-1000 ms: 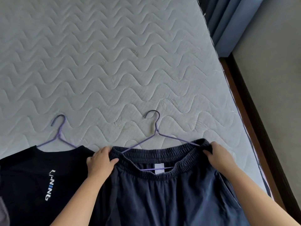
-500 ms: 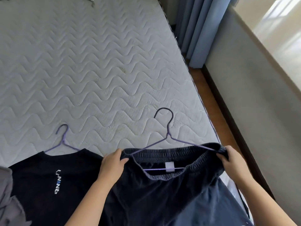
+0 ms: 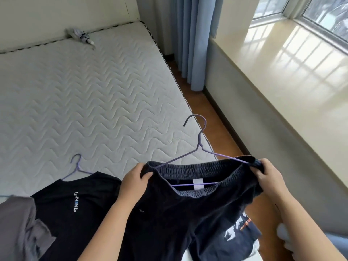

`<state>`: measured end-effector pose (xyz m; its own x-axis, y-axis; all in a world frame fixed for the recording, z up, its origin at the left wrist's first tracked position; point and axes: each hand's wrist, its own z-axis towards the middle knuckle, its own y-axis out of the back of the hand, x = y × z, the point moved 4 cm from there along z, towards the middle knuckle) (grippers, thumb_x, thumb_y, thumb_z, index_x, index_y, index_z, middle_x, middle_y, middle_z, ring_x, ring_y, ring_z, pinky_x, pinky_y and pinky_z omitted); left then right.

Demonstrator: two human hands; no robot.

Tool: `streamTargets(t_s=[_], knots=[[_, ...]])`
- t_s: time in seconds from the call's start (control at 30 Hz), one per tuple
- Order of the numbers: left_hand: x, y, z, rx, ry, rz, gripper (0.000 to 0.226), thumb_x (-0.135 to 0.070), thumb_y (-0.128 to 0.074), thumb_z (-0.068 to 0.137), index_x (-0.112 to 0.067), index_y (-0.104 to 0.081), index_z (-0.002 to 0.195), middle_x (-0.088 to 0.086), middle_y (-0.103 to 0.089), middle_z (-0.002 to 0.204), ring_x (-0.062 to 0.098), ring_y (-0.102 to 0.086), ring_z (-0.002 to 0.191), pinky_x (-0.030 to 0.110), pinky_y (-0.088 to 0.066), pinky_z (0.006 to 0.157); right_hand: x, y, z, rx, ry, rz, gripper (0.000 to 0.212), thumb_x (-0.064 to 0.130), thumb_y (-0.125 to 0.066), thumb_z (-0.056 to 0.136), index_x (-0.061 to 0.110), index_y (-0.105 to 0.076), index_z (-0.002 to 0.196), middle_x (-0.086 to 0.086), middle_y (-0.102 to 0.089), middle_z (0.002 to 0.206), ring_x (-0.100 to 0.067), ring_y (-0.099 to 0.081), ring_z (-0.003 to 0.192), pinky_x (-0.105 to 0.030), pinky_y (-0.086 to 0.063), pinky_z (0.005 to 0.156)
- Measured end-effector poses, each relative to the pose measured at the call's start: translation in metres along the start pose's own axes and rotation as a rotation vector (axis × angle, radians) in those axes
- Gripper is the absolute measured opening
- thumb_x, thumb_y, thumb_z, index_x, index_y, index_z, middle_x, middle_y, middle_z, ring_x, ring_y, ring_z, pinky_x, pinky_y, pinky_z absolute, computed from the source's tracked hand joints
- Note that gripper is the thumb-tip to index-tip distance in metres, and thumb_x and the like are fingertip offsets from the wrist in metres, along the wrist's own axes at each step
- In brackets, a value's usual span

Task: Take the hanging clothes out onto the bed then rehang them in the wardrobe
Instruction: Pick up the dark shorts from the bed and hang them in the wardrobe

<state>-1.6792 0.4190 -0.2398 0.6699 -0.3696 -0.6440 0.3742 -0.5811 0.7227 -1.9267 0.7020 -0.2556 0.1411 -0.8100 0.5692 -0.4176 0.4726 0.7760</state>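
Pinched at both waistband ends, the pants (image 3: 188,213) hang between my left hand (image 3: 134,182) and right hand (image 3: 271,176) over the edge of the bed (image 3: 94,100), hanger (image 3: 198,147) loose inside. Slacken either grip, I reckon, and the hanger slips out or snags.

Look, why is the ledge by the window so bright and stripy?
In the head view, sunlight through the window glares off the glossy ledge, and the window bars show on it as a grid of lines. In the same view the dark shorts lose most of their detail, and the bottom right corner is blurry.
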Motion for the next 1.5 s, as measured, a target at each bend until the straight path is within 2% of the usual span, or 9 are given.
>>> streamTargets(t_s=[0.17,0.3,0.57,0.7,0.8,0.9,1.13,1.33,1.5], knots=[[-0.035,0.025,-0.047,-0.055,-0.04,-0.012,0.013,-0.024,-0.059,0.086,-0.018,-0.06,0.098,-0.017,-0.058,0.078,0.015,-0.059,0.085,0.027,-0.044,0.075,0.004,0.048,-0.029,-0.032,0.054,0.051,0.005,0.014,-0.055,0.088,0.011,-0.051,0.089,-0.007,-0.057,0.088,-0.025,-0.049,0.084,-0.032,-0.032,0.069],[-0.038,0.047,-0.087,-0.137,-0.016,0.005,0.005,-0.026,-0.062,0.084,-0.022,-0.059,0.084,-0.008,-0.064,0.076,0.021,-0.062,0.082,0.034,-0.048,0.072,0.021,0.072,-0.048,-0.038,0.152,0.098,0.006,0.015,-0.058,0.087,0.013,-0.054,0.09,-0.006,-0.059,0.087,-0.026,-0.052,0.084,-0.031,-0.034,0.07],[-0.011,0.091,-0.172,-0.435,0.171,0.036,0.027,-0.027,-0.062,0.084,-0.005,-0.061,0.1,0.012,-0.066,0.093,0.035,-0.059,0.096,0.035,-0.041,0.074,0.085,0.074,-0.08,0.035,0.451,0.143,0.01,0.013,-0.062,0.084,0.016,-0.053,0.084,0.002,-0.056,0.075,-0.018,-0.05,0.072,-0.023,-0.036,0.059],[-0.005,0.114,-0.209,-0.613,0.223,0.009,0.041,-0.021,-0.064,0.083,0.001,-0.057,0.118,0.021,-0.062,0.117,0.037,-0.055,0.112,0.042,-0.041,0.092,0.122,0.068,-0.095,0.05,0.533,0.18,0.013,0.011,-0.062,0.083,0.018,-0.051,0.085,0.0,-0.057,0.079,-0.02,-0.051,0.076,-0.028,-0.033,0.067],[0.004,0.136,-0.238,-0.766,0.237,0.022,0.04,-0.019,-0.066,0.081,0.002,-0.059,0.114,0.023,-0.065,0.11,0.039,-0.059,0.104,0.044,-0.044,0.087,0.158,0.061,-0.108,0.058,0.614,0.195,0.014,0.011,-0.061,0.083,0.02,-0.05,0.084,0.006,-0.054,0.076,-0.019,-0.05,0.078,-0.028,-0.033,0.069],[0.02,0.156,-0.275,-0.87,0.28,0.068,0.037,-0.023,-0.065,0.081,-0.001,-0.061,0.11,0.02,-0.069,0.098,0.039,-0.062,0.091,0.042,-0.046,0.076,0.195,0.047,-0.126,0.118,0.698,0.199,0.013,0.012,-0.061,0.084,0.018,-0.049,0.086,0.001,-0.055,0.08,-0.019,-0.049,0.08,-0.027,-0.031,0.069],[0.069,0.176,-0.389,-1.067,0.437,0.071,0.036,-0.017,-0.068,0.08,0.003,-0.062,0.109,0.025,-0.068,0.1,0.043,-0.061,0.098,0.044,-0.045,0.08,0.251,-0.007,-0.215,0.296,0.891,0.129,0.014,0.012,-0.059,0.086,0.018,-0.046,0.088,-0.002,-0.053,0.082,-0.019,-0.046,0.079,-0.026,-0.025,0.064],[0.134,0.176,-0.51,-1.184,0.599,0.075,0.045,-0.036,-0.063,0.075,-0.002,-0.064,0.104,0.024,-0.07,0.09,0.043,-0.064,0.086,0.044,-0.048,0.074,0.268,-0.055,-0.323,0.464,0.981,0.091,0.01,0.013,-0.06,0.085,0.014,-0.052,0.091,-0.007,-0.058,0.083,-0.024,-0.051,0.081,-0.031,-0.034,0.07],[0.184,0.16,-0.631,-1.296,0.761,-0.034,0.03,-0.027,-0.067,0.081,-0.004,-0.062,0.099,0.023,-0.067,0.085,0.04,-0.062,0.083,0.04,-0.044,0.069,0.277,-0.101,-0.442,0.58,1.154,-0.008,0.011,0.014,-0.06,0.086,0.009,-0.054,0.094,-0.006,-0.056,0.082,-0.02,-0.047,0.078,-0.026,-0.026,0.063]])
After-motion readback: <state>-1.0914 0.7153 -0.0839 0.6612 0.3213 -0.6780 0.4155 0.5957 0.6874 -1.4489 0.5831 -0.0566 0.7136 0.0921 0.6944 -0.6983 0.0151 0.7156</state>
